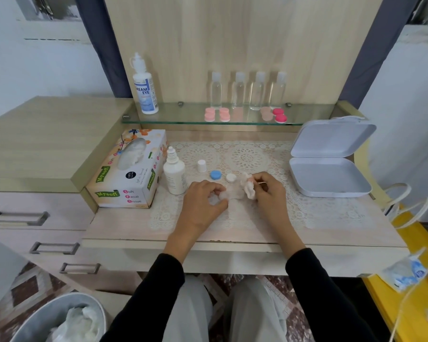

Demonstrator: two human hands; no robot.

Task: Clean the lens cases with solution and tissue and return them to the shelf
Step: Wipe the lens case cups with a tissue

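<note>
The left hand (206,199) pinches the pale translucent lens case (230,193) on the white lace mat (307,206), while the right hand (269,191) grips a crumpled white tissue (249,188) against it. Just beyond lie 1 blue cap (215,175) and 1 white cap (231,178). Farther back, pink lens cases (218,114) sit on the glass shelf (183,117).

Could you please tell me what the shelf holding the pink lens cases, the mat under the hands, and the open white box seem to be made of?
Shelf: clear glass, see-through with a greenish edge.
Mat: white lace or a lace-look vinyl, given its openwork rosettes; I can't tell which.
Open white box: probably smooth matte plastic, though painted metal is possible.
</note>
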